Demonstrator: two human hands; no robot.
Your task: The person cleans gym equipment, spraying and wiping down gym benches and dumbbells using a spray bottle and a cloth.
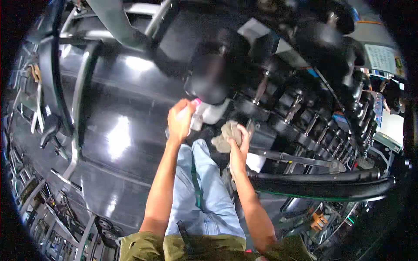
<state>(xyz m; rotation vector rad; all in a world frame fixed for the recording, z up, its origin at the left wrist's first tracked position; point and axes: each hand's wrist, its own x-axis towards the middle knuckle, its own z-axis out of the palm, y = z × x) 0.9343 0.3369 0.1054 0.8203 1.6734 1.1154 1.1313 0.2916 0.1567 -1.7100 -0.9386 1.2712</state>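
My left hand (pixel 179 118) is closed around what looks like a spray bottle, with a pink tip (pixel 197 102) showing past the fingers and a pale body (pixel 197 122) partly hidden below them. To its right, my right hand (pixel 242 138) grips a crumpled beige cloth (pixel 227 135), which bunches out in front of the fingers. Just beyond both hands is a large black dumbbell (pixel 210 80), blurred at its near end. Another dumbbell (pixel 260 93) sits on the rack to the right of it.
A row of black dumbbells with metal handles (pixel 292 108) runs off to the right. A black padded bar (pixel 322 182) lies beside my right arm. Metal gym frames (pixel 80 108) stand at left on the shiny dark floor (pixel 130 100). A person (pixel 394 98) is at far right.
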